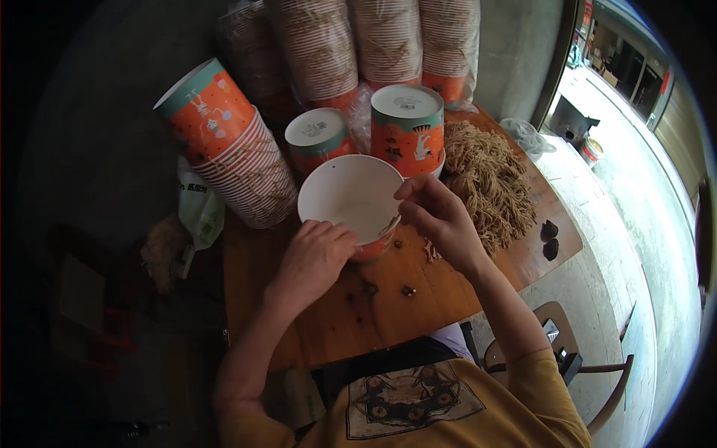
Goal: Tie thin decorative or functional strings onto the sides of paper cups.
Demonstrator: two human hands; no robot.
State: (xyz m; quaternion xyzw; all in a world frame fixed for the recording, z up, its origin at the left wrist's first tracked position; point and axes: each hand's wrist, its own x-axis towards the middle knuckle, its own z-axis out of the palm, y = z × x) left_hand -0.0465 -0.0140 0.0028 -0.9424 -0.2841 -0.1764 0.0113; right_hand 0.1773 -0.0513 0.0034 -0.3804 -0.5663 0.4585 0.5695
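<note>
A paper bucket (349, 196), white inside and orange outside, stands mouth up on the table in front of me. My left hand (317, 254) is closed over its near left rim, fingers curled at the edge. At the right rim, my right hand (437, 213) pinches with thumb and forefinger on a thin beige cord (391, 224) that lies along the bucket's side. How the cord meets the bucket is partly hidden by the fingers. Right of that hand lies a big heap of tan cords (489, 183).
Upside-down buckets (408, 142) (317, 134) stand just behind. A leaning stack of corded buckets (243, 160) rises at left, with plastic-wrapped stacks (317, 56) at the back. Two small dark lumps (550, 240) lie on the wooden table (321, 328) at right. A chair (553, 328) stands nearby.
</note>
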